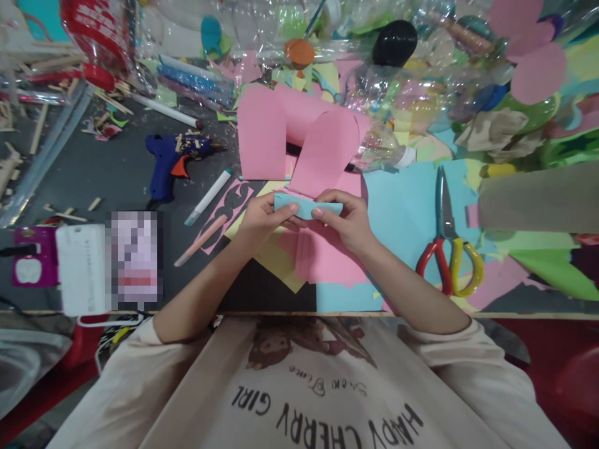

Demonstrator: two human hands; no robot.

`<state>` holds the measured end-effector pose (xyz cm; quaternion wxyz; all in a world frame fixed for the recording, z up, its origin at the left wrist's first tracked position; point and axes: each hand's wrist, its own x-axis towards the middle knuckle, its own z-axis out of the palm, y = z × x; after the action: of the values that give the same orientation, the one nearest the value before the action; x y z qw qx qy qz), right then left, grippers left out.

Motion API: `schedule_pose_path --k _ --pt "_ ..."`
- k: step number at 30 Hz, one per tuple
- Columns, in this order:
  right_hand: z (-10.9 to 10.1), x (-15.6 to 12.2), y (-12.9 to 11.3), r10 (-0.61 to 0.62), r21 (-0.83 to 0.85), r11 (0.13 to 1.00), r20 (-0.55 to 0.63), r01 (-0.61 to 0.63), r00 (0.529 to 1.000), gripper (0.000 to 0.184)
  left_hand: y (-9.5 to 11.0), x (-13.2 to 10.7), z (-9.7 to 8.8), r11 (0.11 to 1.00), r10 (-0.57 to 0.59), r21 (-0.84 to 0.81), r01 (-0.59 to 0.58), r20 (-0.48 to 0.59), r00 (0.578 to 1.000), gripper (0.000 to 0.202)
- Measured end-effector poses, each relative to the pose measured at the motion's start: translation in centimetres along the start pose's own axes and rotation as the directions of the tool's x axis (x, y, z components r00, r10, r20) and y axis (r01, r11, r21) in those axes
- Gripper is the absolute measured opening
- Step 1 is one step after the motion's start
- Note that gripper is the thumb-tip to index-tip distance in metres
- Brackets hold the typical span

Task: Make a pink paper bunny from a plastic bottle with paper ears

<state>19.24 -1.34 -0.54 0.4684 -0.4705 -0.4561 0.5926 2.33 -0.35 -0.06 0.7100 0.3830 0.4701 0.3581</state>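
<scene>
A narrow folded strip of light blue paper (306,207) is pinched between my two hands, just above the table. My left hand (266,218) grips its left end, thumb on top. At the right end, my right hand (347,219) holds it the same way, with the fingers behind. Pink paper sheets (327,259) lie under the hands. Right beyond them are a rounded pink paper piece (262,134) and a second, tilted pink piece (325,149), in front of a pink-wrapped bottle (304,115).
Red-and-yellow scissors (449,255) lie at right on light blue paper (397,212). At left are a blue glue gun (163,162), markers (208,196), a pink cutout sheet (234,202) and a white power bank-like box (82,268). Plastic bottles (262,31) and paper scraps crowd the back.
</scene>
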Motion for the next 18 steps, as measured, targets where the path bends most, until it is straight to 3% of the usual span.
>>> schedule_pose_path --k 5,12,18 --pt "0.1 0.0 0.3 0.096 0.053 0.994 -0.018 -0.095 0.995 0.046 -0.1 -0.1 0.0 0.997 0.062 -0.037 -0.063 -0.038 0.997 0.04" --pt "0.2 0.1 -0.1 0.084 0.028 0.996 -0.051 -0.082 0.995 0.049 0.1 0.0 -0.2 0.977 0.188 -0.093 -0.19 -0.024 0.982 0.05" --pt "0.0 0.1 0.0 0.027 -0.048 0.998 -0.095 -0.032 0.995 0.051 0.4 0.2 -1.1 0.958 0.284 0.068 -0.277 -0.147 0.947 0.041"
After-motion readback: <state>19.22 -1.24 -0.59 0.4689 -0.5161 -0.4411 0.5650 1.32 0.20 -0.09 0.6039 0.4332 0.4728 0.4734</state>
